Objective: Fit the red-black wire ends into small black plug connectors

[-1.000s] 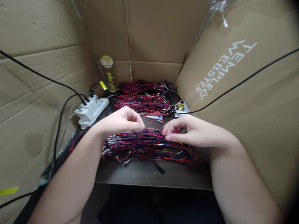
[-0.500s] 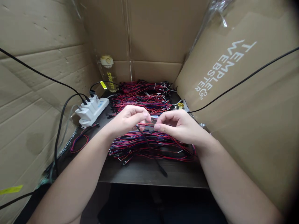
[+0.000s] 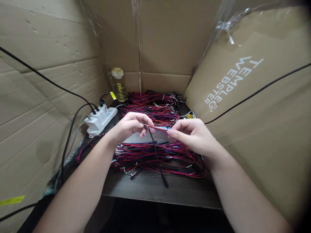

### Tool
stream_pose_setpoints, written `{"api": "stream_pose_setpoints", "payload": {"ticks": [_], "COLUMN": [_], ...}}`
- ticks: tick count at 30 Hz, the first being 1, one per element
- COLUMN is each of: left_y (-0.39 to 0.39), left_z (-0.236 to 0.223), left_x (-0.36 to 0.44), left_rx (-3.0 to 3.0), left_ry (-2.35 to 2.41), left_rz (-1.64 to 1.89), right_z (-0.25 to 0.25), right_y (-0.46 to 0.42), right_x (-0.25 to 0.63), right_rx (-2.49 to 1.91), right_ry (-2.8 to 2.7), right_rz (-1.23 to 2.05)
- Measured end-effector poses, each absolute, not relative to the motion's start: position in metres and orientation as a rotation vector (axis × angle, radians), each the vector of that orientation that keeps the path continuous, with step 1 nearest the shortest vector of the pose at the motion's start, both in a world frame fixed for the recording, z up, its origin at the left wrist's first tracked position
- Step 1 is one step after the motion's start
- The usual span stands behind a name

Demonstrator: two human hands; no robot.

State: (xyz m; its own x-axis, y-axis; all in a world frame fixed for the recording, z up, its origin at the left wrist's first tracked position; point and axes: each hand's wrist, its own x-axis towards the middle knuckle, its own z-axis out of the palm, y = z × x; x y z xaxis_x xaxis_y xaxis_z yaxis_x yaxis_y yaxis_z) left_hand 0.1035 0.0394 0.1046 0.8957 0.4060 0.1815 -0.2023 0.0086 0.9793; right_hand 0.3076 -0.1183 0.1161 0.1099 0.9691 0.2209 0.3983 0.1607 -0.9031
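- The fingers [image 3: 143,116] of the left hand [image 3: 130,127] are bent in a pinch, gripping thin red and dark wires [image 3: 160,128] between thumb and forefinger, the other fingertips curled loosely beneath.
- Over on the other side, the right hand [image 3: 194,132] grips the same wires with thumb and fingertips, so they run in a short stretch between the two hands, raised above the surface [image 3: 141,191].
- From the left fingertips a black cable [image 3: 155,149] hangs down toward the person, ending in a thicker black tip [image 3: 164,181] by the front edge; I cannot tell how it joins the wires.
- Just below the hands lies a near bundle [image 3: 157,158] of red, blue and black wires, spread crosswise.
- Beyond the hands are a middle bundle [image 3: 150,111] and, behind it, a far bundle [image 3: 148,97].
- To the left stands a white power strip [image 3: 103,120] with black plugs in it, and a bottle [image 3: 119,85] is in the back corner.
- A printed cardboard panel [image 3: 262,129] rises on the right.
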Motion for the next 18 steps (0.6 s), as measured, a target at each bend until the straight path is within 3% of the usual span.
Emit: {"api": "stream_pose_setpoints", "payload": {"ticks": [9, 18], "left_y": [0.036, 0.031], "left_z": [0.108, 0.106], "left_x": [0.103, 0.109], "left_rx": [1.705, 1.727], "left_ry": [0.263, 0.238], "left_rz": [0.495, 0.397], "right_z": [0.113, 0.110], "right_y": [-0.114, -0.115], "right_x": [0.308, 0.295], "right_rx": [-1.474, -1.475], "right_ry": [-1.565, -1.642], "right_rz": [0.314, 0.291]}}
